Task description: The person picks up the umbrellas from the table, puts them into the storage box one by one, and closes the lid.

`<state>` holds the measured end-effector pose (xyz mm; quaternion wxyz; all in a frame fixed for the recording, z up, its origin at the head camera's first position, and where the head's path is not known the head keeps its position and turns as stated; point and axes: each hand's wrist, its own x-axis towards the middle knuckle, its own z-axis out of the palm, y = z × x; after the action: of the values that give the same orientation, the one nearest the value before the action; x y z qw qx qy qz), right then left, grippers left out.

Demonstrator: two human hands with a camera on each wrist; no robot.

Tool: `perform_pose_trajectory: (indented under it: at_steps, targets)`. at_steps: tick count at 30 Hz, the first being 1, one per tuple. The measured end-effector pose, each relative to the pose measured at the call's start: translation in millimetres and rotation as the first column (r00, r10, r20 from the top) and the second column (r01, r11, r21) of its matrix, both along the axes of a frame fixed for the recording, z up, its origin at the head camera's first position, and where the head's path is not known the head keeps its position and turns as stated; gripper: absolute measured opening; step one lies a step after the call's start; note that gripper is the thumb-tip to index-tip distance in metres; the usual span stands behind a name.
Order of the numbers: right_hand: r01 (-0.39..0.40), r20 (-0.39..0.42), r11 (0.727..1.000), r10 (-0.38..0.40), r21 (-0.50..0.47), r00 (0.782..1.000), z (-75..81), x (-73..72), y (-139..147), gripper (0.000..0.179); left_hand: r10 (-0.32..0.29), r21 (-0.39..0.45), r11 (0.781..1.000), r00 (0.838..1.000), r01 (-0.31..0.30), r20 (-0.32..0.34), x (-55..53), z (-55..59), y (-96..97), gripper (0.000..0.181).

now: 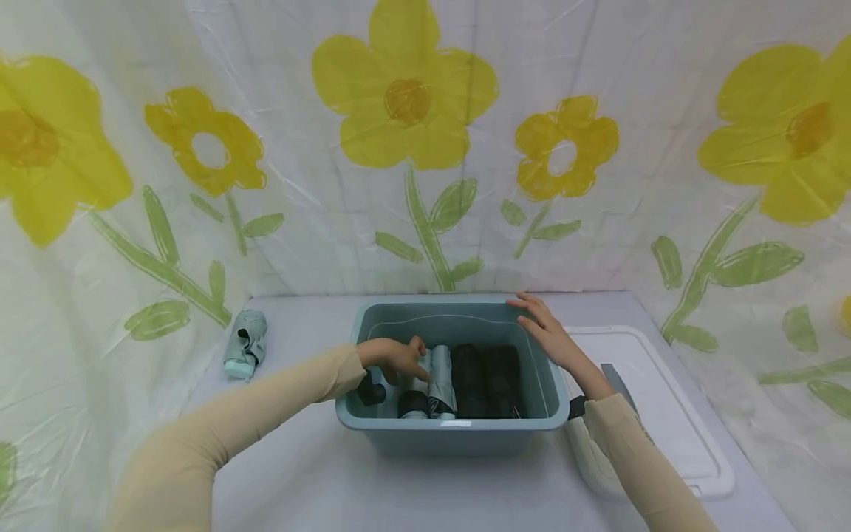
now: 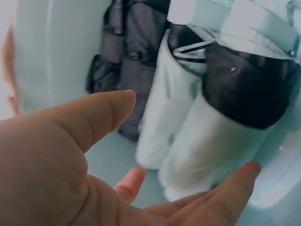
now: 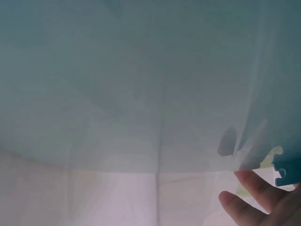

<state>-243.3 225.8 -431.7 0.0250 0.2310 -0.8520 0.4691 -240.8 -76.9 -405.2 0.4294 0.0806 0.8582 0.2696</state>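
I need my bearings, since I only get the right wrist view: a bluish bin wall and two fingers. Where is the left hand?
Observer: The left hand reaches into the bin, close to two pale umbrellas.
Operator: My view shows none of those. Is any umbrella outside the bin?
Observer: Yes, a grey-blue umbrella lies on the table, to the left of the bin.

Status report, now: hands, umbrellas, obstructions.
Left hand inside bin, by pale umbrellas, gripping nothing. Right hand at bin's rim. One umbrella outside, on table. White lid beside bin, opening uncovered.
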Motion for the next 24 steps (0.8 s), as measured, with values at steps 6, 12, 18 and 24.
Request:
perform_pose_trajectory:
  at_steps: [6,12,18,24]
  targets:
    - [-0.004,0.009,1.000,0.004,0.008,1.000,1.8,1.2,-0.9,0.038,-0.176,-0.017,0.984,0.977,0.175,-0.120,4.7,16.0,-14.2,0.050]
    - [0.000,0.005,1.000,0.000,0.010,1.000,0.3,0.9,0.3,0.038,-0.302,-0.043,0.952,0.904,0.304,-0.303,11.2,28.8,-26.2,0.043]
    - [0.002,0.005,1.000,-0.002,0.010,1.000,-0.3,0.7,0.0,0.038,-0.275,0.031,0.949,0.875,0.313,-0.399,17.2,43.3,-40.5,0.042]
    - [-0.001,0.028,1.000,0.001,-0.002,1.000,14.8,10.6,-6.8,0.037,-0.150,0.225,0.938,0.897,0.262,-0.416,16.5,58.6,-65.2,0.046]
